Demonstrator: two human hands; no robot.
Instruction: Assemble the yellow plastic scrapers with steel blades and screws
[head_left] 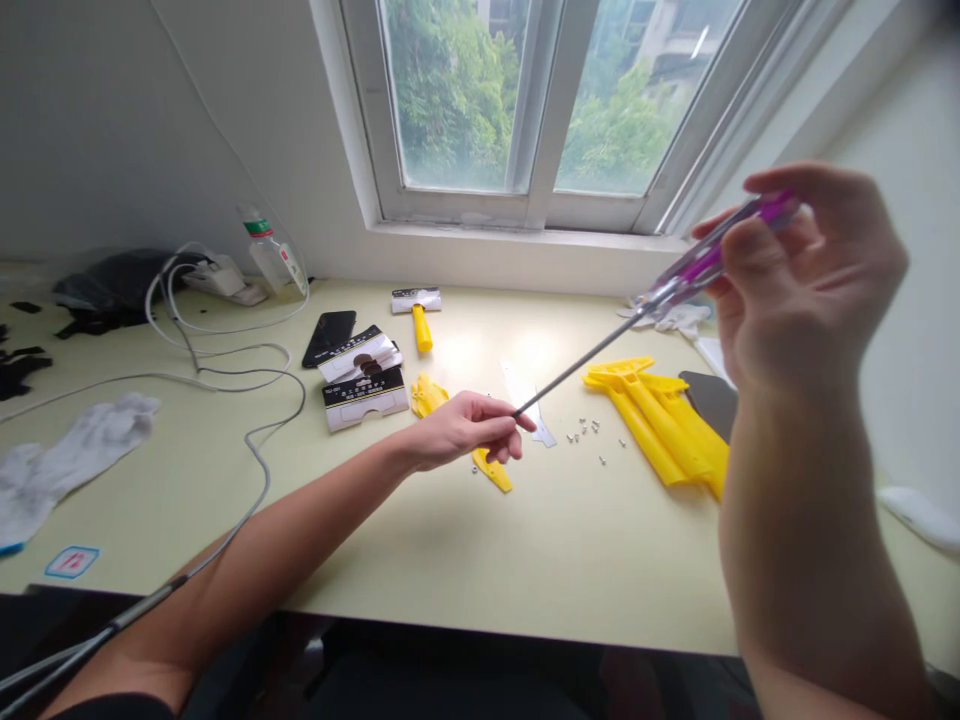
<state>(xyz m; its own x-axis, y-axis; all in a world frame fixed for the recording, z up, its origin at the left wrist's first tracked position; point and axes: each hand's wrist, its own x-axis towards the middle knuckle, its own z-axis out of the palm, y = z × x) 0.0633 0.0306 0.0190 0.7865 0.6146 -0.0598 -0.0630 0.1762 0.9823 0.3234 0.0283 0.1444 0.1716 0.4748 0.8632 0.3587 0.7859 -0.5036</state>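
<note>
A screwdriver (592,352) with a long metal shaft and a clear purple handle slants down across the table. Its handle is wrapped in my right hand (810,270), raised at the right. At the shaft's lower end, my left hand (469,430) pinches the tip between thumb and fingers; whether a screw is there too I cannot make out. Under and behind my left hand lie curved yellow plastic pieces (491,472), partly hidden. Several small screws (583,430) are scattered just right of it, beside a flat metal blade (529,400).
Large yellow plastic shells (660,420) lie at the right. Black-and-white packages (365,398), a phone (328,338) and a yellow-handled tool (421,325) sit further back. A grey cable (259,440) loops over the left side, near a bottle (274,255) and a white glove (82,445).
</note>
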